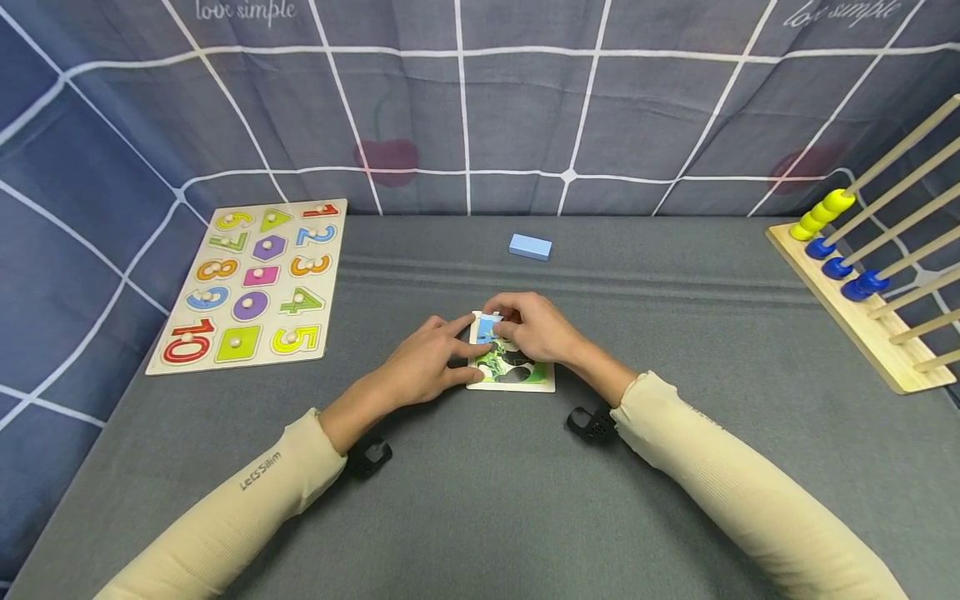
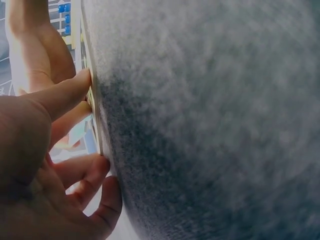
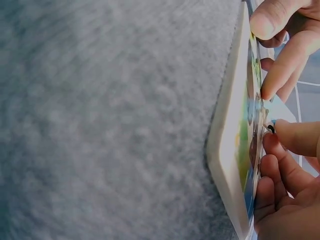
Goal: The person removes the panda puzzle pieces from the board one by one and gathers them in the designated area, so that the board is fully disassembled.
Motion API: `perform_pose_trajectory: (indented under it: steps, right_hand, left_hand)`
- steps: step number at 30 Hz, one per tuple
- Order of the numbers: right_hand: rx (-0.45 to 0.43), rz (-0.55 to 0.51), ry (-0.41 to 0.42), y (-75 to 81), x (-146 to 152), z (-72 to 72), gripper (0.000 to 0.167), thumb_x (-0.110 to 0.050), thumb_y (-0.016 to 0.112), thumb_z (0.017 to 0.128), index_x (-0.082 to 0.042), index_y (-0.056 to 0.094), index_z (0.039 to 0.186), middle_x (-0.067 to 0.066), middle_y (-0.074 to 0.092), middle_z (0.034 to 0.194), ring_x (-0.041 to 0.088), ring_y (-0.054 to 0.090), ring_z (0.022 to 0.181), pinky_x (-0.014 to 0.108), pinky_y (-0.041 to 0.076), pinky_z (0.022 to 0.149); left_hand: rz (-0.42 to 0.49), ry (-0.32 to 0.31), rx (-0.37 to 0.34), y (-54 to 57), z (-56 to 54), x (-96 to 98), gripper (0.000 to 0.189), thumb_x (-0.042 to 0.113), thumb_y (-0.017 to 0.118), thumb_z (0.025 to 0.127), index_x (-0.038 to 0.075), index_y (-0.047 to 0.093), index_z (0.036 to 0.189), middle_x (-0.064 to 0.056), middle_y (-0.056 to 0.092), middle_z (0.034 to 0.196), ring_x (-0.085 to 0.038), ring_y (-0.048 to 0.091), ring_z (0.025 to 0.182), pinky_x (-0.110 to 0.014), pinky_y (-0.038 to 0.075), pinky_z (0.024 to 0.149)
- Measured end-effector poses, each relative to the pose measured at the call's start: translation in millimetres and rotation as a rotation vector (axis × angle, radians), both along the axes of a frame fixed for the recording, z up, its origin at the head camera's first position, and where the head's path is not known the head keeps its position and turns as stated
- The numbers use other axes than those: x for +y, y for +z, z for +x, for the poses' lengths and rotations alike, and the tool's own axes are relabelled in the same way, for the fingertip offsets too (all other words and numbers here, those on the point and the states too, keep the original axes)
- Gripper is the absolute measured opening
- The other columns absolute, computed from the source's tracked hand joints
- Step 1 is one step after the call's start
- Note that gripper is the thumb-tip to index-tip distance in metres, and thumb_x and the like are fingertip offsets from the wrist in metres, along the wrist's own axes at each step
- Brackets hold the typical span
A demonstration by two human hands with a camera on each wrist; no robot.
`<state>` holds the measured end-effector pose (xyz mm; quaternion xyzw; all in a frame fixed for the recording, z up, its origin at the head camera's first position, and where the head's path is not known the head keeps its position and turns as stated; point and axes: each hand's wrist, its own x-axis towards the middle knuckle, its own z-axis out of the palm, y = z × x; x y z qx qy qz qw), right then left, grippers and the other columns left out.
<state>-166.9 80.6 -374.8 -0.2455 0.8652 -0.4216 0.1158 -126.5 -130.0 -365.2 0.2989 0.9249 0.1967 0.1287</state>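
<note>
A small picture puzzle board [image 1: 517, 387] with a pale rim and a black-and-white panda on green lies flat on the grey cloth. My left hand [image 1: 416, 362] rests its extended thumb and fingers on the board's left side, also visible from the side in the left wrist view. Over the upper part of the board, my right hand [image 1: 538, 329] pinches a small puzzle piece [image 3: 270, 128] between thumb and index finger. That piece is tilted up from the board in the right wrist view. The right fingers hide part of the picture.
A light blue block [image 1: 530, 247] lies behind the board. At the left is a number-and-shape peg board [image 1: 281, 333]. On the right stands a wooden bead rack [image 1: 900, 375] with yellow and blue beads. A checked curtain [image 1: 510, 108] hangs along the back.
</note>
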Motion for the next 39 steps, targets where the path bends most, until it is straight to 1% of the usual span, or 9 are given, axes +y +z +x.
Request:
perform_pose_trajectory:
  steps: [7,11,15,21,26,30,35,39]
  right_hand:
    - [-0.017,-0.024,-0.002,-0.7,1.3,-1.4,0.021,0.002,0.064,0.091,-0.001,0.07,0.111,0.006,0.065,0.083,0.017,0.058,0.074,0.032,0.047,0.07]
    - [-0.044,-0.043,-0.01,-1.4,1.6,-1.6,0.019,0.001,0.063,0.092,-0.003,0.071,0.109,0.005,0.063,0.08,0.016,0.056,0.071,0.031,0.046,0.067]
    - [-0.053,-0.055,-0.026,-1.1,0.3,-0.2,0.016,0.0,0.062,0.093,-0.005,0.072,0.105,0.004,0.061,0.078,0.016,0.053,0.069,0.031,0.044,0.065]
    - [-0.047,-0.078,-0.038,0.1,-0.3,1.3,0.013,0.0,0.062,0.094,-0.006,0.072,0.1,0.004,0.064,0.083,0.017,0.054,0.075,0.032,0.044,0.069]
    - [-0.055,-0.106,-0.035,1.0,0.5,0.5,0.014,-0.001,0.063,0.093,-0.004,0.073,0.102,0.005,0.064,0.082,0.017,0.055,0.073,0.031,0.045,0.067]
    - [-0.055,-0.15,-0.045,3.3,2.1,0.0,0.015,-0.002,0.064,0.093,-0.003,0.074,0.104,0.007,0.067,0.087,0.018,0.057,0.075,0.031,0.046,0.067]
    - [-0.041,-0.177,-0.057,9.2,6.7,-0.1,0.016,-0.002,0.063,0.094,-0.004,0.074,0.106,0.008,0.068,0.089,0.021,0.057,0.076,0.033,0.045,0.067]
    - [-0.064,-0.174,-0.059,15.9,14.7,2.3,0.017,-0.003,0.062,0.095,-0.004,0.073,0.108,0.01,0.068,0.092,0.024,0.058,0.078,0.036,0.046,0.069]
  left_hand:
    - [0.001,-0.027,0.015,1.7,-1.6,-0.1,0.04,0.035,0.07,0.092,0.021,0.068,0.13,-0.019,0.034,0.154,-0.029,0.05,0.111,-0.046,0.046,0.091]
    - [-0.002,-0.024,0.001,2.8,-1.1,-0.4,0.037,0.035,0.07,0.093,0.021,0.069,0.127,-0.017,0.033,0.155,-0.027,0.05,0.108,-0.044,0.046,0.088]
    - [0.0,-0.017,-0.008,2.2,-1.3,-0.4,0.037,0.035,0.07,0.093,0.022,0.069,0.127,-0.016,0.033,0.155,-0.026,0.049,0.107,-0.043,0.047,0.086]
    - [0.004,-0.009,-0.02,1.4,-1.9,-0.2,0.037,0.035,0.07,0.093,0.022,0.069,0.127,-0.015,0.031,0.157,-0.025,0.049,0.107,-0.043,0.047,0.086]
    - [0.007,-0.008,-0.02,1.4,-2.1,-0.3,0.037,0.035,0.07,0.093,0.022,0.069,0.127,-0.015,0.031,0.157,-0.026,0.049,0.108,-0.044,0.047,0.087]
    - [0.008,-0.007,-0.028,1.7,-2.2,0.3,0.037,0.036,0.07,0.093,0.022,0.069,0.127,-0.015,0.03,0.157,-0.026,0.048,0.108,-0.044,0.047,0.086]
    - [0.003,-0.002,-0.041,1.6,-2.6,0.2,0.037,0.036,0.07,0.093,0.022,0.069,0.128,-0.015,0.03,0.157,-0.025,0.048,0.107,-0.043,0.047,0.086]
    - [0.002,-0.007,-0.035,1.6,-2.3,-0.4,0.038,0.035,0.07,0.093,0.022,0.068,0.129,-0.017,0.031,0.156,-0.026,0.048,0.108,-0.045,0.047,0.087]
